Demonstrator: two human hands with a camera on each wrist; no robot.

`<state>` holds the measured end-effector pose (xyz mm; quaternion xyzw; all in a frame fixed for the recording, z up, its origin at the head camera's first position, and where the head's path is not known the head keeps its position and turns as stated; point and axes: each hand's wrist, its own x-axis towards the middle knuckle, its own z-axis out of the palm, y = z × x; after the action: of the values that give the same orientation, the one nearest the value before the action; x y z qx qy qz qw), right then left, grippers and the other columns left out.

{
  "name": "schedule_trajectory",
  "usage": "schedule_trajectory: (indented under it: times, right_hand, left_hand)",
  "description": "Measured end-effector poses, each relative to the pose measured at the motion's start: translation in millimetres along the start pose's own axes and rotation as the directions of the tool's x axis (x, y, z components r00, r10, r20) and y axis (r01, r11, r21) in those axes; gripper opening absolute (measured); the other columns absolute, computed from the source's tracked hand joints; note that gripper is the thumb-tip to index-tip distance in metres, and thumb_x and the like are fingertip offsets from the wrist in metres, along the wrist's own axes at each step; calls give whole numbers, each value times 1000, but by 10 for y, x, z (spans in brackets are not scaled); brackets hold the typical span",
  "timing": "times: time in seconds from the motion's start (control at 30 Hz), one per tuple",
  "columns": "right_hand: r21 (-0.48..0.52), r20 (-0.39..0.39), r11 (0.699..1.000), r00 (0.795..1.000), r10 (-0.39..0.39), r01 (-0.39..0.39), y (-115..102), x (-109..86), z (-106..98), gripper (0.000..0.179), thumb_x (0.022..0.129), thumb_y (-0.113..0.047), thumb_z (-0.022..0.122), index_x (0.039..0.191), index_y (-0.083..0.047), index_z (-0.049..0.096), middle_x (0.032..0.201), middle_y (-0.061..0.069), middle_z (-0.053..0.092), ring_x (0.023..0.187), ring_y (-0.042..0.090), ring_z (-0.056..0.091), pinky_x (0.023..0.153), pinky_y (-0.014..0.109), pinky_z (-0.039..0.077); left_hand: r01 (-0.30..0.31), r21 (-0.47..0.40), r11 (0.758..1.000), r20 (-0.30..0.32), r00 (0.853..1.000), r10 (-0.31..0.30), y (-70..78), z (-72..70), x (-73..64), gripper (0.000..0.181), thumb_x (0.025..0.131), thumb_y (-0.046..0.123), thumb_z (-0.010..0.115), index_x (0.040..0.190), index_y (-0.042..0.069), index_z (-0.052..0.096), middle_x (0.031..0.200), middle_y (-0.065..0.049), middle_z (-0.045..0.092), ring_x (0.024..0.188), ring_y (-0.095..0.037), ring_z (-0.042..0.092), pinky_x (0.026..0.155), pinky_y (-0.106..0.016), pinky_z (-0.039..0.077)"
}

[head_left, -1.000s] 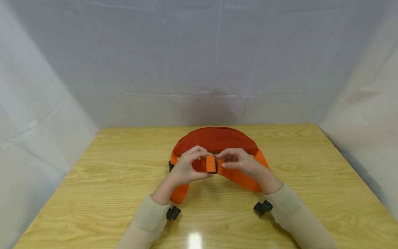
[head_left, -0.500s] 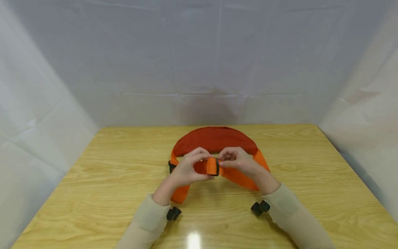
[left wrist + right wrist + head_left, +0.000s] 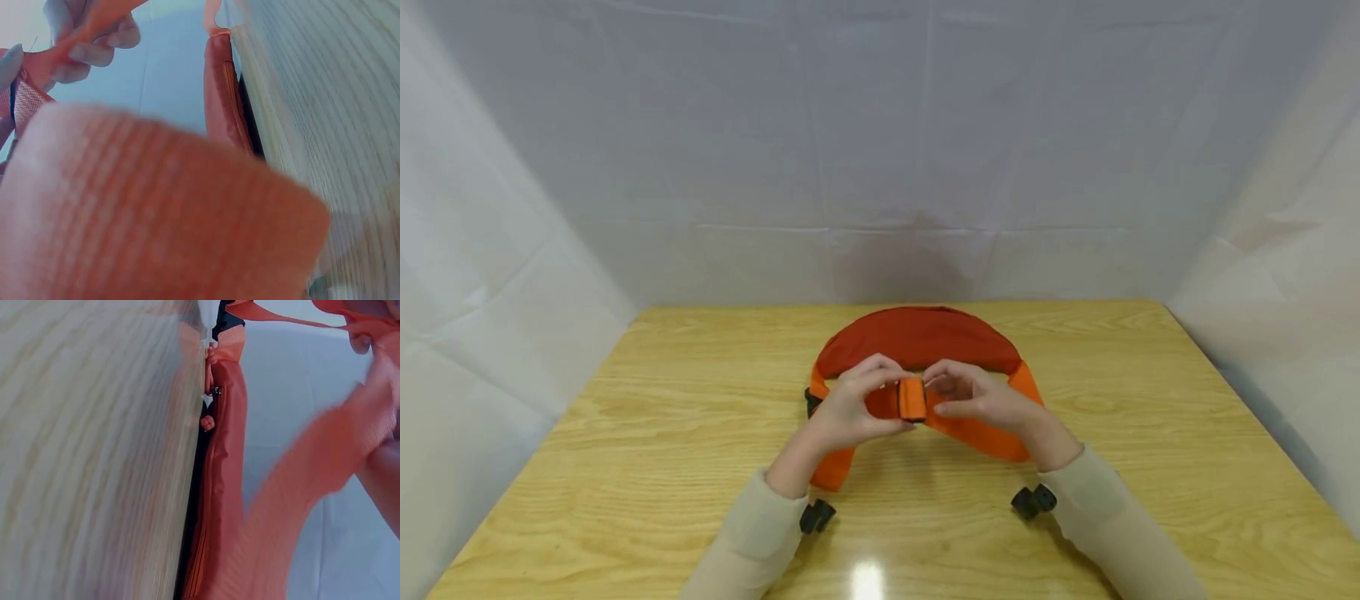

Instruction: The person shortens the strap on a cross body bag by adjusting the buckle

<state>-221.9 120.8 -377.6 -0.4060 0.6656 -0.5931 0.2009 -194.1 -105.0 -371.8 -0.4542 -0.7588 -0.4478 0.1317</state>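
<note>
A red waist bag [image 3: 917, 337] with a broad orange strap [image 3: 977, 433] lies at the back of the table. My left hand [image 3: 853, 408] pinches an orange webbing fold with a black slider buckle [image 3: 922, 402], raised in front of the bag. Right of the buckle, my right hand [image 3: 981, 398] has its fingers curled about the strap, thumb a little apart from the buckle. In the left wrist view the curled fingers [image 3: 94, 53] lie against the webbing. A blurred strap end [image 3: 169, 212] hangs close to that camera, hiding much of the view.
The wooden table [image 3: 662, 442] ends at a pale sheet wall [image 3: 880, 167] behind the bag. A black clip [image 3: 812, 402] sits on the strap's left side. Dark wrist cameras [image 3: 1033, 502] are worn at both cuffs. The bag's zip pull [image 3: 208, 422] hangs along its side.
Half a second ago my right thumb was against the buckle; now it has shifted slightly right, off it. The buckle has turned slightly in my left hand, which stays almost in place.
</note>
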Motion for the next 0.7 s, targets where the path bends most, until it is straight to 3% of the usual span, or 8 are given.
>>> schedule_trajectory:
  times: [0.13, 0.33, 0.7]
  right_hand:
    - [-51, -94, 998, 995, 17, -22, -7, -7, 18, 25, 88, -3, 53, 111, 6, 50, 101, 12, 56, 80, 18, 55, 69, 29, 48]
    - [18, -135, 999, 990, 33, -31, -14, -4, 37, 17, 86, -2, 55, 101, 6, 51, 81, 8, 58, 61, 12, 48, 59, 23, 45]
    - [98, -139, 995, 990, 11, 3, -19, 35, 63, 12, 85, -2, 57, 94, 1, 50, 80, 6, 61, 63, 14, 53, 62, 24, 47]
  left_hand:
    - [29, 8, 1000, -1, 1000, -29, 18, -8, -5, 44, 67, 7, 77, 106, 2, 59, 99, -3, 50, 89, -15, 50, 78, -29, 44]
    - [35, 7, 999, 10, 999, -35, 26, 3, -3, 45, 67, 7, 77, 108, 2, 58, 100, -3, 50, 89, -15, 50, 78, -29, 44]
    - [18, 33, 999, 3, 1000, -18, 10, 29, 16, 42, 68, 9, 77, 105, 3, 59, 100, -3, 50, 87, -14, 48, 76, -27, 44]
